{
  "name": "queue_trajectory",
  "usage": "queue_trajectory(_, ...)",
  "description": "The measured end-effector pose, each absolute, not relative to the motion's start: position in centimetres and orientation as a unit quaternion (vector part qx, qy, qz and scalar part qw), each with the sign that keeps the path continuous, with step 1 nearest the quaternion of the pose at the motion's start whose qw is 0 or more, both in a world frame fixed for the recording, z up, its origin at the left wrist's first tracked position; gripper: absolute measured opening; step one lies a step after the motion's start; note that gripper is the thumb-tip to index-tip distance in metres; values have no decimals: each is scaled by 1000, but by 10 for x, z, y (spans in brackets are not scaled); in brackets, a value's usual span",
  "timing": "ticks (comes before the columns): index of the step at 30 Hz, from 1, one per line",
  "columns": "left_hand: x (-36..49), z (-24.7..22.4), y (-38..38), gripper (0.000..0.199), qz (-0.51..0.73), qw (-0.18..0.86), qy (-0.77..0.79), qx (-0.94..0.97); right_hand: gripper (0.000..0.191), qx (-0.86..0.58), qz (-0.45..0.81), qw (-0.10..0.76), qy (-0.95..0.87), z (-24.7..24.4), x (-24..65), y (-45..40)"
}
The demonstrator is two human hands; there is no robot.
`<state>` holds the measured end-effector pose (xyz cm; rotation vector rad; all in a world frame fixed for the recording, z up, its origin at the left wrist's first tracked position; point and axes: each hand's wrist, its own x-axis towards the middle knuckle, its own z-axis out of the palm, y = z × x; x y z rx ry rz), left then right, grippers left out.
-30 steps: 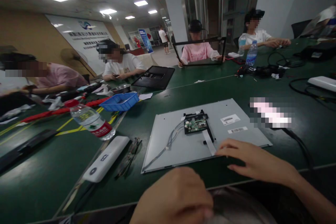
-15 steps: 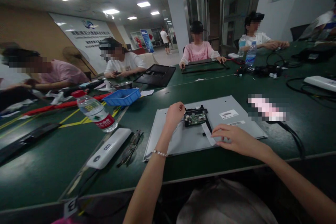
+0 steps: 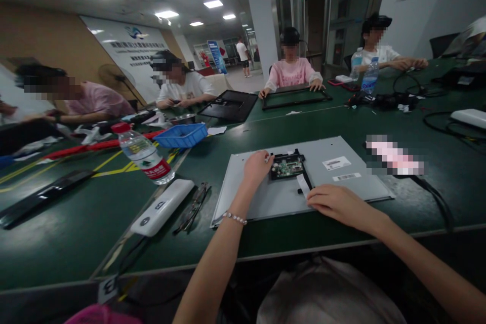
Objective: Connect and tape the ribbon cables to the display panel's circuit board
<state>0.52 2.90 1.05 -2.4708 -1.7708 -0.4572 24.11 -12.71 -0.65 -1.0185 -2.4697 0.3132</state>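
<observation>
A flat grey display panel [image 3: 243, 197] lies on the green table in front of me. On it sits a small green circuit board [image 3: 287, 168] in a black frame. My left hand [image 3: 258, 168] is closed at the board's upper left corner, its fingertips pinched together; whatever they hold is too small to tell. At the board's lower right, my right hand [image 3: 339, 203] has its fingers closed on the lower end of a white flat strip [image 3: 302, 182]. The strip's upper end lies by the frame's black right-hand bar.
To the left stand a red-capped water bottle [image 3: 146, 157], a white power bank [image 3: 163, 207], eyeglasses [image 3: 193, 207] and a blue tray [image 3: 181, 135]. A blurred pink device [image 3: 395, 157] with a cable lies right of the panel. Across the table, a person handles a black frame [image 3: 296, 98].
My right hand's fingers have come together over the white strip's lower end, where they were spread before. My left hand stays at the board's corner. The whole view has shifted slightly.
</observation>
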Motion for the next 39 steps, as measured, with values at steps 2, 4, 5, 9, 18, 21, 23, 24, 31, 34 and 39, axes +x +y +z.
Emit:
queue_trajectory(2,5,9,29,32,-139,38,-570,-809,25,-377,113,239,-888,-7,241,-129)
queue_trajectory(4,5,9,28,29,-128,43,-563,-815,26,-393,106,260,-876,-7,243,-130)
queue_trajectory(5,5,9,28,27,-123,44,-561,-817,28,-403,97,273,-868,-6,245,-131)
queue_trajectory(9,6,10,26,24,-109,46,-559,-821,31,-474,16,348,-809,-7,262,-126)
queue_trajectory(18,5,16,27,32,-61,88,-581,-807,32,-615,-29,287,-734,-21,288,-109)
queue_trajectory(21,3,18,28,32,-54,105,-588,-800,31,-629,-13,251,-736,-26,291,-107)
queue_trajectory(23,3,18,28,32,-50,106,-590,-798,32,-627,-6,236,-742,-29,293,-106)
queue_trajectory(24,3,18,28,32,-46,105,-592,-797,33,-625,-10,232,-745,-31,295,-105)
queue_trajectory(31,3,20,25,34,-34,110,-595,-795,40,-602,-35,238,-761,-35,293,-104)
queue_trajectory(34,3,21,24,35,-30,108,-601,-791,43,-600,-21,225,-767,-35,289,-107)
queue_trajectory(39,3,16,27,36,-34,109,-602,-790,55,-596,-11,192,-779,-40,286,-109)
